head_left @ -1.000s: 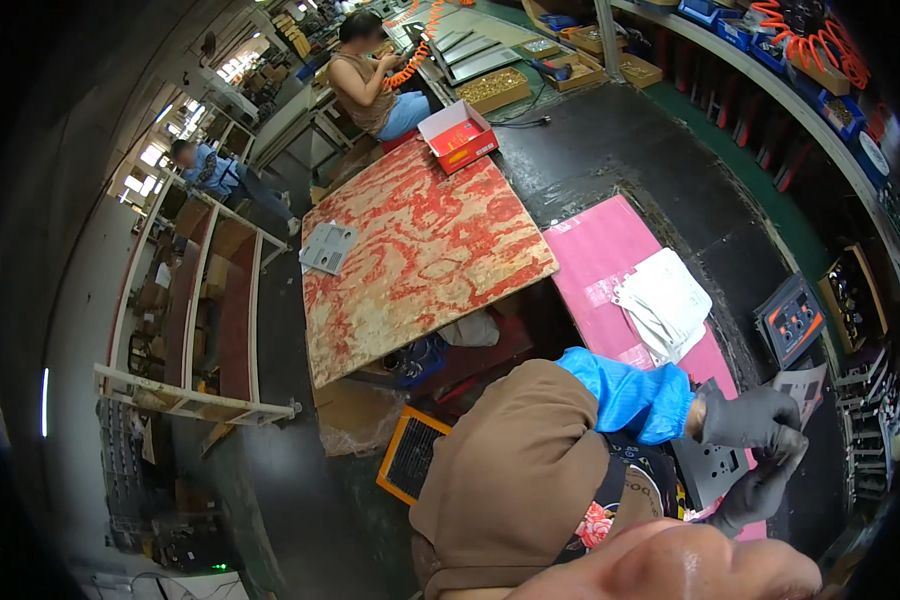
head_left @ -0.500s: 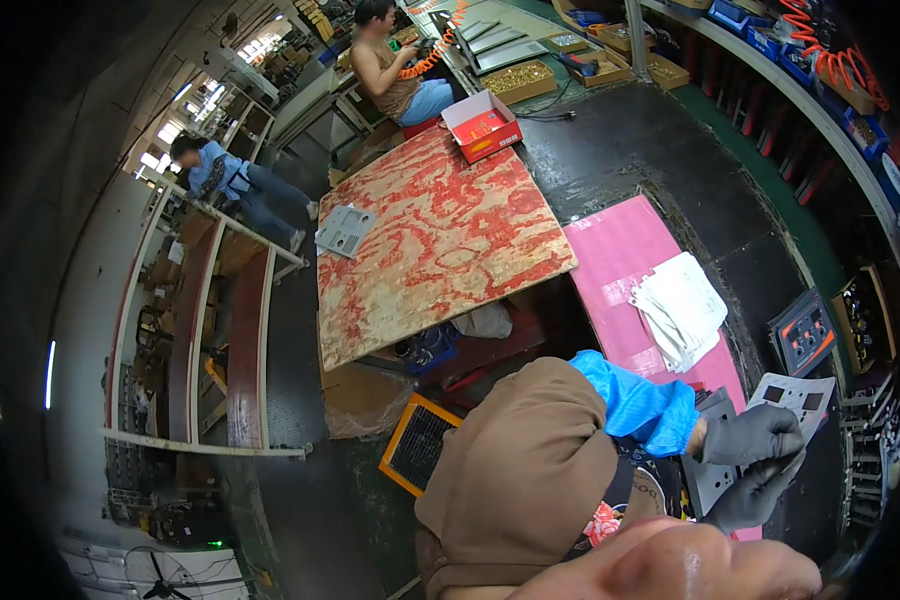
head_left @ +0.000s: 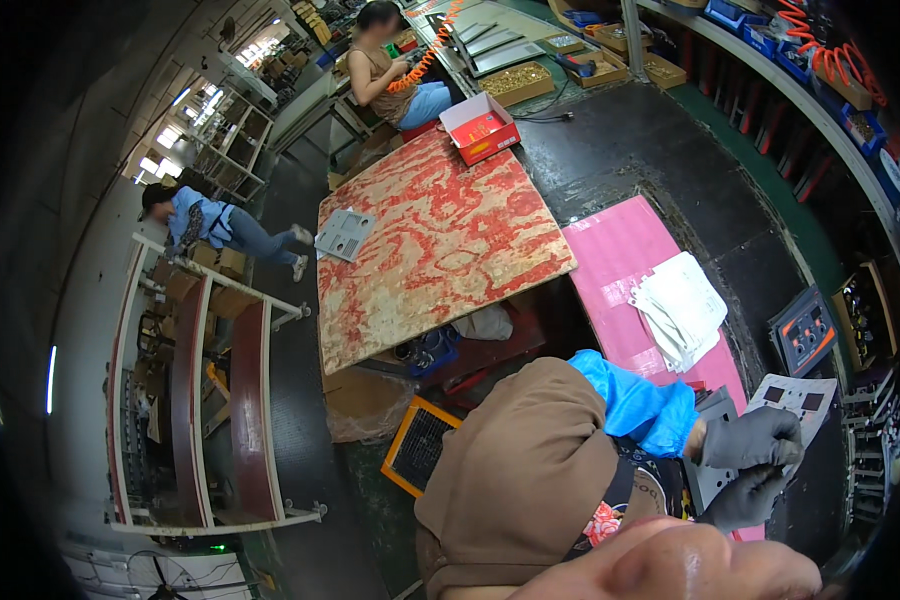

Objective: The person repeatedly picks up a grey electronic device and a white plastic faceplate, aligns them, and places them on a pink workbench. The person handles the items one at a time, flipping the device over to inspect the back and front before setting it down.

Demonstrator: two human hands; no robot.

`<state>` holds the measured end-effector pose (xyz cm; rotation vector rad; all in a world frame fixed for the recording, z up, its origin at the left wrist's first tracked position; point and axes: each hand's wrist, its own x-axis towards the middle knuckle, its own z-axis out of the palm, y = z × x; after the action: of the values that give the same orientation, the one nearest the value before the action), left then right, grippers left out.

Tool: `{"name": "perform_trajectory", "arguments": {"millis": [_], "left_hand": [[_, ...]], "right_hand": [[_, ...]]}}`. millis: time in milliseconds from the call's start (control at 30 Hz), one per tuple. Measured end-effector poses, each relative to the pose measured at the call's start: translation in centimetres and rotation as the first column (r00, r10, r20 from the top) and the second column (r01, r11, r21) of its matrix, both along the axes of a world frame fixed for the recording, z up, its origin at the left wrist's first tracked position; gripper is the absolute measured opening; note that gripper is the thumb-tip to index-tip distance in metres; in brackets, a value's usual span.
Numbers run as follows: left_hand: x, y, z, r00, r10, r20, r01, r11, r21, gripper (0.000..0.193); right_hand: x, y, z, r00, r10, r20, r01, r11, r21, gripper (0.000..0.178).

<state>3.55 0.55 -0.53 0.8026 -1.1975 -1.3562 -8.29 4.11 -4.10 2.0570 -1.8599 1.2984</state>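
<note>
My left hand (head_left: 755, 437), in a grey glove below a blue sleeve cover, is closed with its fingertips pinched, over a light grey flat panel (head_left: 806, 392) with dark square cutouts. Just below it, my right hand (head_left: 745, 497), also in a grey glove, is closed, its fingertips almost touching the left ones. Whatever lies between the fingers is too small to make out. Beside the left wrist, a grey metal sheet with holes (head_left: 708, 478) is partly hidden by my hands.
A pink-covered surface (head_left: 610, 250) bears a stack of white sheets (head_left: 678, 310). A dark panel with orange marks (head_left: 804, 333) lies farther right. A red-stained wooden board (head_left: 440, 240) carries a red box (head_left: 480, 128). Two people (head_left: 380, 75) work beyond, one at a wheeled rack (head_left: 195, 400).
My hands have shifted slightly, fingertips staying close together. The person at the left and the wheeled rack have moved, the rack downward in the picture. The seated person's head has turned.
</note>
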Motion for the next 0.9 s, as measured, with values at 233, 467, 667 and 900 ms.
{"name": "perform_trajectory", "arguments": {"millis": [233,467,667,900], "left_hand": [[0.3,0.1,-0.2,0.996,0.056,-0.075,-0.050,0.996,0.078,0.041],[0.2,-0.1,-0.2,0.999,-0.026,0.032,0.024,0.999,0.047,0.038],[1.4,-0.2,-0.8,0.990,0.063,0.123,-0.040,0.982,-0.182,0.023],[1.7,-1.2,-1.8,0.986,0.059,0.155,-0.062,0.998,0.015,0.039]], "right_hand": [[-0.5,-1.6,-0.2,0.997,0.064,-0.030,-0.063,0.998,0.031,0.039],[-1.1,-0.7,-1.1,0.998,-0.002,0.064,-0.011,0.979,0.202,0.041],[-1.9,-1.4,-3.5,0.975,0.203,0.085,-0.208,0.977,0.053,0.039],[0.4,-2.9,0.1,0.978,0.191,0.085,-0.194,0.980,0.034,0.056]]}}
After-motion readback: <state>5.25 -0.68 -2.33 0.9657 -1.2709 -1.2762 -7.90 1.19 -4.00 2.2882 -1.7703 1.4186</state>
